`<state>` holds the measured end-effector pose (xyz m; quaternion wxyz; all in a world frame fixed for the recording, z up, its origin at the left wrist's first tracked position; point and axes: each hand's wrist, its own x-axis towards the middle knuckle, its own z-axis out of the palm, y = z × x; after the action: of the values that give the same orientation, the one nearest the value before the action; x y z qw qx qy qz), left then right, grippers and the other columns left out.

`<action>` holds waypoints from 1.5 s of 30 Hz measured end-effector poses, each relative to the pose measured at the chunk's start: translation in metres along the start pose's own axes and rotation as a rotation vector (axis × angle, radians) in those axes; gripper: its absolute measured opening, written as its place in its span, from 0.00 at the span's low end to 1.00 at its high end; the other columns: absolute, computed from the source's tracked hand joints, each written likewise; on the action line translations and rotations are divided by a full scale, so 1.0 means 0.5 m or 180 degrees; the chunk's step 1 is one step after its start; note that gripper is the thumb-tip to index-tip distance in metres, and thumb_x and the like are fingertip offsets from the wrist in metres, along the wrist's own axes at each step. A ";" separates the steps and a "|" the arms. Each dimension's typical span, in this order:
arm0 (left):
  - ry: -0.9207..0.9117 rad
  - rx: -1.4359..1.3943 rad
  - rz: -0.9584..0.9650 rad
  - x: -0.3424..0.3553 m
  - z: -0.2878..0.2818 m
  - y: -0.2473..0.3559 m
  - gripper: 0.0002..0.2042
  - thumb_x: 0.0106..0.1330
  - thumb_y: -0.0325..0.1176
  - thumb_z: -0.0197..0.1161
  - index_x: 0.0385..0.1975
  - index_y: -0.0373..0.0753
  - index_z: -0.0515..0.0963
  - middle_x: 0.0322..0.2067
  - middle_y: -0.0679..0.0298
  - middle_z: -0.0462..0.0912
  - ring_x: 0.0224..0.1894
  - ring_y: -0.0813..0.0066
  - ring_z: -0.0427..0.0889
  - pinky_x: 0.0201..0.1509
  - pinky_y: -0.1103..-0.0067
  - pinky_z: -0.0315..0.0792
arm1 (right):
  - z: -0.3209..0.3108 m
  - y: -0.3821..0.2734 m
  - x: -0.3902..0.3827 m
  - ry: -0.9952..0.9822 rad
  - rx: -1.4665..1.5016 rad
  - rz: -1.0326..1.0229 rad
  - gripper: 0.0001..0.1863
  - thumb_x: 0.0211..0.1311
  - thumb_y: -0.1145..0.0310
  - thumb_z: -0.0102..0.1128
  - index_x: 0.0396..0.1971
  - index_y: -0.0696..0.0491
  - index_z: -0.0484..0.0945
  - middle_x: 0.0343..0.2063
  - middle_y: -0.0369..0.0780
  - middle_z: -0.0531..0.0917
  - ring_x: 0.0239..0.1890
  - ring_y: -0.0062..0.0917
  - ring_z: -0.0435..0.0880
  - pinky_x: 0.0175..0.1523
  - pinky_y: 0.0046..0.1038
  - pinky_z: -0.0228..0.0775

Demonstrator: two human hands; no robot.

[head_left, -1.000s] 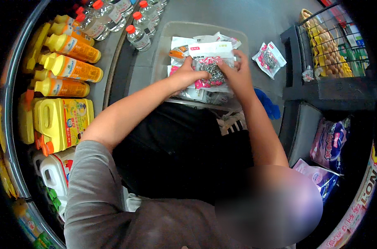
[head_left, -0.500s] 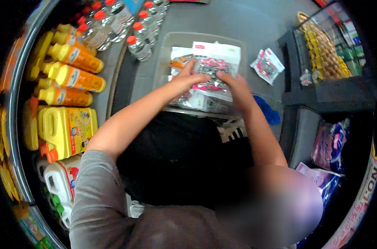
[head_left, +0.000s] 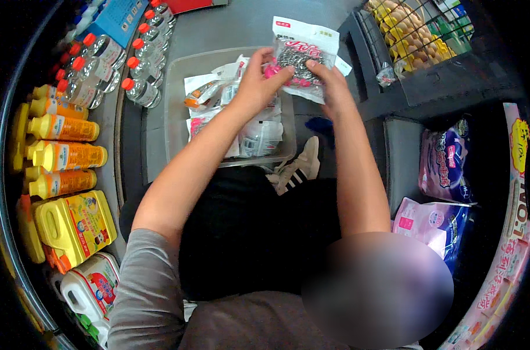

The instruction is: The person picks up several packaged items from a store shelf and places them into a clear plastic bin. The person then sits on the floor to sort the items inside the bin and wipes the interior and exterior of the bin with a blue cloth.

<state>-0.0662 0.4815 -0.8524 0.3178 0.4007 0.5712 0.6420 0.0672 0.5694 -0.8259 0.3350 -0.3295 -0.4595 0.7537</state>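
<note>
Both my hands hold up a white-and-clear packet of steel-wool scourers (head_left: 303, 58), its silvery mesh and pink lettering facing me. My left hand (head_left: 260, 79) grips its left side, thumb across the front. On the right edge is my right hand (head_left: 334, 87), with the thumb pressed on the front and the other fingers mostly behind. The packet is above the right rim of a clear plastic bin (head_left: 173, 116). Inside the bin lie several white packets (head_left: 262, 138) and an orange-marked packet (head_left: 204, 96). Part of another white packet (head_left: 343, 66) shows behind my right hand.
On the left stand red-capped clear bottles (head_left: 141, 90), orange bottles (head_left: 72, 156) and yellow jugs (head_left: 78, 224). At right are a wire basket of eggs (head_left: 408, 35) and purple packages (head_left: 446, 163). My shoe (head_left: 300, 166) and a blue item (head_left: 320, 125) are near the bin.
The scourer packet has risen from the bin toward the upper right, in both hands. The view has shifted, so the bin and bottles appear farther left.
</note>
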 end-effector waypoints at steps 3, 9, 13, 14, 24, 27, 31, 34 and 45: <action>-0.0357 0.0796 -0.0062 0.016 0.071 0.017 0.27 0.54 0.38 0.62 0.50 0.35 0.61 0.39 0.58 0.74 0.41 0.73 0.73 0.45 0.80 0.68 | -0.072 -0.020 0.012 0.0206 -0.0287 0.0021 0.23 0.44 0.65 0.65 0.41 0.59 0.72 0.35 0.40 0.79 0.35 0.24 0.78 0.41 0.25 0.69; -0.0372 0.0533 -0.0793 0.060 0.185 -0.093 0.26 0.52 0.37 0.59 0.48 0.28 0.61 0.40 0.48 0.74 0.42 0.64 0.75 0.46 0.75 0.67 | -0.155 0.017 0.030 0.1120 -0.0661 0.0201 0.22 0.43 0.64 0.65 0.38 0.62 0.73 0.33 0.42 0.79 0.33 0.25 0.78 0.39 0.26 0.69; -0.0654 0.0938 -0.1148 0.055 0.226 -0.127 0.30 0.48 0.34 0.57 0.50 0.28 0.55 0.42 0.40 0.72 0.47 0.46 0.71 0.51 0.66 0.65 | -0.215 0.072 0.023 0.1306 -0.0756 0.0188 0.22 0.42 0.65 0.65 0.37 0.62 0.75 0.33 0.42 0.79 0.34 0.26 0.78 0.39 0.26 0.69; -0.0643 0.1277 -0.1330 0.056 0.222 -0.133 0.32 0.48 0.35 0.58 0.50 0.26 0.55 0.43 0.39 0.71 0.47 0.46 0.71 0.51 0.67 0.65 | -0.217 0.088 0.030 0.1256 -0.0876 0.0153 0.20 0.44 0.65 0.63 0.37 0.61 0.74 0.33 0.41 0.79 0.33 0.25 0.78 0.39 0.25 0.68; -0.0273 0.1871 -0.1299 0.046 0.245 -0.133 0.46 0.43 0.33 0.65 0.58 0.23 0.40 0.52 0.39 0.62 0.56 0.51 0.62 0.59 0.71 0.58 | -0.259 0.198 0.078 0.1631 -0.2842 0.0657 0.33 0.36 0.58 0.62 0.45 0.60 0.69 0.43 0.52 0.75 0.46 0.42 0.74 0.52 0.34 0.63; -0.0313 0.1316 -0.0892 0.044 0.198 -0.155 0.46 0.43 0.30 0.64 0.58 0.24 0.41 0.51 0.39 0.62 0.55 0.50 0.63 0.58 0.70 0.59 | -0.232 0.216 0.096 0.1224 -0.2698 0.0460 0.35 0.36 0.55 0.62 0.46 0.60 0.68 0.45 0.53 0.73 0.48 0.44 0.72 0.54 0.34 0.62; -0.0683 0.0636 -0.0525 -0.006 0.161 -0.095 0.35 0.51 0.22 0.53 0.58 0.29 0.43 0.44 0.50 0.71 0.48 0.63 0.72 0.47 0.74 0.69 | -0.245 0.195 0.079 0.0981 -0.2565 0.0616 0.35 0.37 0.58 0.60 0.49 0.60 0.66 0.45 0.52 0.73 0.49 0.42 0.72 0.53 0.33 0.62; -0.0974 0.0142 -0.0832 -0.042 0.070 -0.007 0.30 0.55 0.20 0.51 0.58 0.37 0.49 0.43 0.55 0.72 0.44 0.73 0.72 0.46 0.79 0.69 | -0.262 0.147 0.049 0.1083 -0.3178 0.0892 0.34 0.37 0.59 0.59 0.49 0.59 0.66 0.46 0.52 0.73 0.51 0.41 0.71 0.55 0.32 0.60; -0.1572 0.1363 -0.1140 -0.208 -0.252 0.039 0.15 0.61 0.25 0.52 0.48 0.38 0.65 0.33 0.66 0.75 0.35 0.81 0.73 0.39 0.84 0.67 | -0.256 0.127 -0.020 0.0019 -0.6365 0.2179 0.22 0.43 0.66 0.60 0.43 0.51 0.75 0.47 0.42 0.75 0.50 0.36 0.73 0.52 0.36 0.65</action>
<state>-0.1261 0.3283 -0.8522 0.4622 0.4947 0.6597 0.3263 0.1627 0.5992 -0.9279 -0.3182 -0.5694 -0.7531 0.0858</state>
